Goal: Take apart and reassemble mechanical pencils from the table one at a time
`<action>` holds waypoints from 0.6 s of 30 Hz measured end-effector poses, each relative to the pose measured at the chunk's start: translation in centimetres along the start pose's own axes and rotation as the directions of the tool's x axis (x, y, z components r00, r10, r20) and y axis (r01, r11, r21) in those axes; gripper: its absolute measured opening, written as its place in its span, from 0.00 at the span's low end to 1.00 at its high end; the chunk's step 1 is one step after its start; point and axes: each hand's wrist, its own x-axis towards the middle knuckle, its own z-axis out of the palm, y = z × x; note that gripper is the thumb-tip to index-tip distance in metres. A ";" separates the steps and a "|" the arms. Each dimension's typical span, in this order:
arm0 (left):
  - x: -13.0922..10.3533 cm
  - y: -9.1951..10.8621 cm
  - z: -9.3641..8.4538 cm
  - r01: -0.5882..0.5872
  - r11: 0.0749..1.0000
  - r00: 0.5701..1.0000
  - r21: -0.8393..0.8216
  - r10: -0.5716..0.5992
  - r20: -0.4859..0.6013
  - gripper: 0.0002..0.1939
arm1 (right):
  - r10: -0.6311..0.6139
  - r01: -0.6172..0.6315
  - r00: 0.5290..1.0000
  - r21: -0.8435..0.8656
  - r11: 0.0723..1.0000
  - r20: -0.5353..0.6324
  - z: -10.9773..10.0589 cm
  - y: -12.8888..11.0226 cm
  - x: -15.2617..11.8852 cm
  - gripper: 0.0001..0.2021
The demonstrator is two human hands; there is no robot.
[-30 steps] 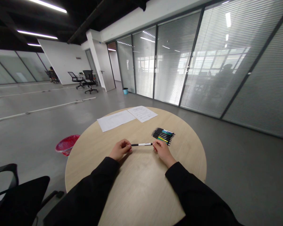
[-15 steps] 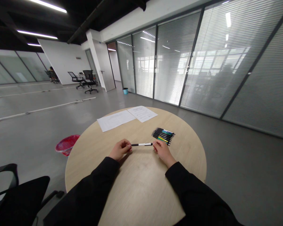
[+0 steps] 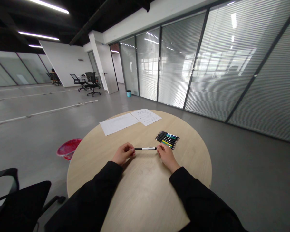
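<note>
Black-sleeved left hand (image 3: 123,154) and right hand (image 3: 168,156) pinch opposite ends of a slim black-and-white pen (image 3: 145,148) over a round pale-wood table (image 3: 140,190); beyond lie lined-up dark, colour-banded pens (image 3: 167,138), then two white paper sheets (image 3: 119,124).

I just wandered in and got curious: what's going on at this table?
A person in black sleeves is holding a black-and-white pen crosswise over a round table, with the left hand at its dark end and the right hand at the other. Just beyond the right hand, a row of pens lies side by side, mostly dark, with some blue, green and yellow showing. Two sheets of paper lie toward the far edge, away from both hands.
</note>
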 end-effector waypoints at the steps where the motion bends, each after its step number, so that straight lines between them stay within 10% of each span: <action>1: 0.0 0.1 0.0 0.000 1.000 1.000 0.003 0.000 -0.004 0.20 | -0.006 0.006 1.000 -0.007 1.000 -0.005 0.0 0.0 0.0 0.15; 18: -0.6 1.0 0.5 -0.049 0.989 0.996 0.140 0.038 0.077 0.17 | 0.031 -0.031 0.999 -0.009 0.999 0.042 -0.2 -0.2 0.0 0.11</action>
